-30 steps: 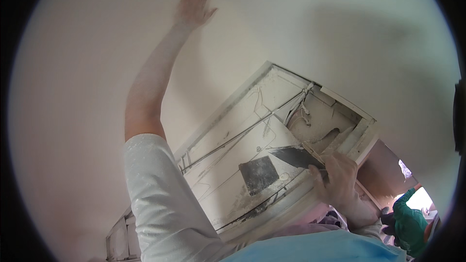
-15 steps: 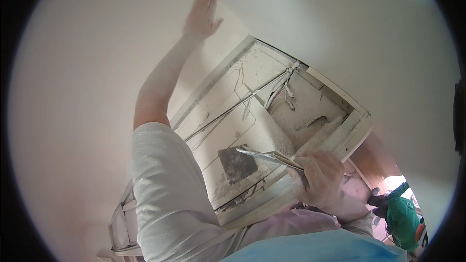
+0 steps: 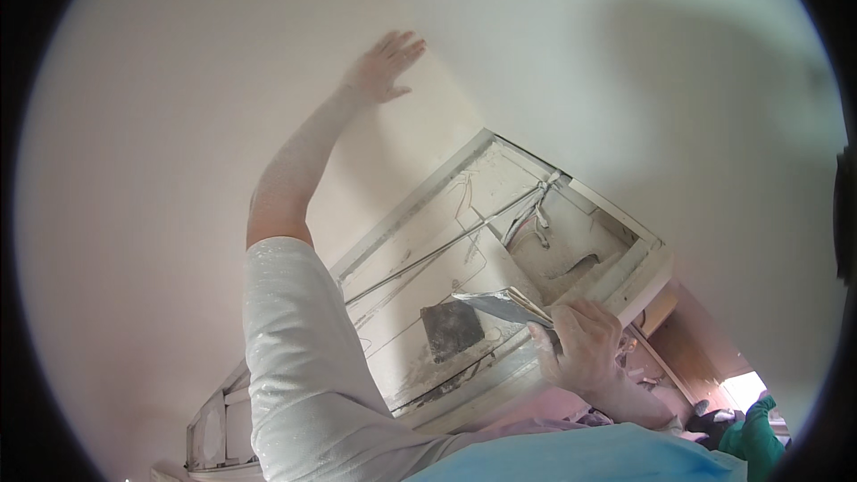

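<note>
My left hand [image 3: 386, 67] is raised with its fingers spread, laid against the pale wall [image 3: 178, 125] near the corner. Low on the right, my right hand [image 3: 585, 348] grips a folded, dusty piece of sandpaper [image 3: 502, 304], dark on its face and pale at its layered edges. The sandpaper sticks out to the left, over the dusty top of a cabinet [image 3: 402, 321]. Behind it on that top lies a dark square sheet [image 3: 453, 332], its kind unclear.
A long thin rod [image 3: 437, 254] and loose cables [image 3: 540, 223] lie across the recessed, dust-covered cabinet top. Another framed unit [image 3: 212, 436] shows at lower left. Far below on the right is a person in green [image 3: 759, 428]. A smooth wall [image 3: 714, 170] rises at right.
The view has shifted, so the cabinet top sits lower. My left hand's fingers have spread apart. My right hand still holds the sandpaper, now turned to show more of its dark face.
</note>
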A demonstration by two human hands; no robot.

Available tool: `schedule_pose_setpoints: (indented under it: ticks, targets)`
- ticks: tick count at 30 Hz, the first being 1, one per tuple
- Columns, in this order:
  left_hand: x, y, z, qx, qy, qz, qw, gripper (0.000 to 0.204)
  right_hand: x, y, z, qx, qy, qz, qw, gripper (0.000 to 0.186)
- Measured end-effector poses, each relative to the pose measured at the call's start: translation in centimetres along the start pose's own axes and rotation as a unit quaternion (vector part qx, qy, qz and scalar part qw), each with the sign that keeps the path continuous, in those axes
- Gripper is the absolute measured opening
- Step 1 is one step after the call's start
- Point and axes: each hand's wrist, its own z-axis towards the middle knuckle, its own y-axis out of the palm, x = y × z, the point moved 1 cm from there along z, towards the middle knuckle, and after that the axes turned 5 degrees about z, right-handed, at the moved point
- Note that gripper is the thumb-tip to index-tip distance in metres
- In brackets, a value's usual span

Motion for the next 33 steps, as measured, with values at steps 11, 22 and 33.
schedule_pose_setpoints:
  ticks: [11, 22, 33]
  targets:
    - [-9.5, -13.0, -0.6, -0.035, -0.05, 0.288, 0.956, 0.086, 0.0, -0.1, -0.2, 0.005, 0.012, 0.02, 1.0, 0.022]
    - [-10.9, -29.1, -2.9, -0.061, -0.133, 0.491, 0.859, 0.08, -0.1, 0.0, -0.4, 0.012, 0.012, 0.001, 1.0, 0.022]
    - [-10.2, -35.5, -3.1, 0.019, -0.188, 0.472, 0.861, 0.082, -0.5, 0.0, -0.5, 0.016, 0.003, -0.022, 1.0, 0.023]
